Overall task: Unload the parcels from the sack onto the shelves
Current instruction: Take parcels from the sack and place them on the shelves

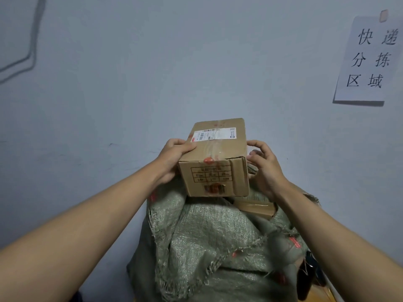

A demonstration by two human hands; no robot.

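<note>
- Cardboard box (214, 158) is held up above the open mouth of the woven sack (209, 243), clear of the fabric, with a pale wall (196, 62) behind it.
- Left hand (174, 159) grips the box's left side: the thumb lies curled over the top edge near the white shipping label (212, 134), and the fingers wrap underneath, mostly hidden.
- Right hand (265, 165) holds the box's right side, fingers curved against the far right corner and thumb near the front edge.
- Clear tape runs along the box top, and red marks and a printed grid show on its near face.
- Second parcel (255, 208), brown and taped, sits in the sack's mouth just below and to the right of the held box.
- Sack's frayed rim is folded down around its opening.
- Paper sign (370, 59) with large Chinese characters is taped to the wall at upper right.
- Dark cable (32, 44) runs down the wall at upper left.
</note>
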